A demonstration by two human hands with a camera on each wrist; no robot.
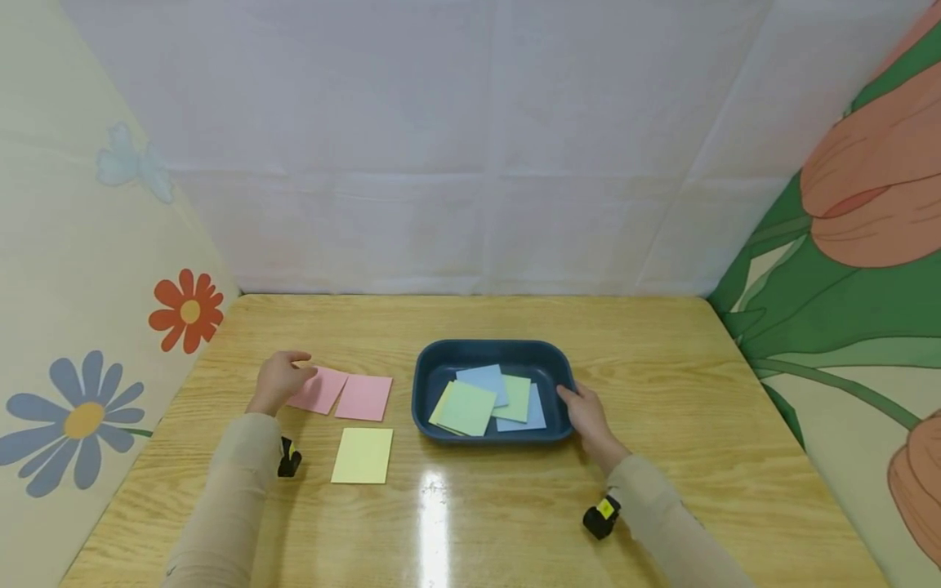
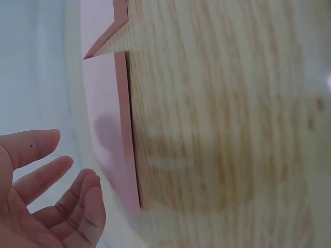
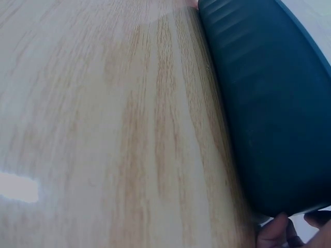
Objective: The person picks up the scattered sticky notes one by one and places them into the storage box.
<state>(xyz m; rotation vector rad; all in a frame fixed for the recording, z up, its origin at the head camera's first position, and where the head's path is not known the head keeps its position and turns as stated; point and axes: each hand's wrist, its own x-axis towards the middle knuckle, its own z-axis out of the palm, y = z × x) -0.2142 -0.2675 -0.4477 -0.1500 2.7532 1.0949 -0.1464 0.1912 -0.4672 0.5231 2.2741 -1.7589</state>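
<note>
My left hand point(image 1: 281, 380) hovers at the left edge of a pink sticky note pad point(image 1: 320, 390), fingers loosely bent and apart. In the left wrist view its fingertips stand beside that pad with nothing between them. A second pink sticky note pad point(image 1: 364, 398) lies right against the first. My right hand point(image 1: 590, 418) grips the right end of a dark blue tray point(image 1: 434, 371), thumb over the rim and fingers below it. Inside the tray, blue point(image 1: 481, 380), green point(image 1: 470, 408) and pale yellow sticky note pads overlap loosely.
A yellow sticky note pad point(image 1: 363, 456) lies in front of the pink ones, left of the tray. Everything rests on a wooden table point(image 1: 662, 351), with a white cloth point(image 1: 456, 163) behind its far edge and flowered cloths at both sides.
</note>
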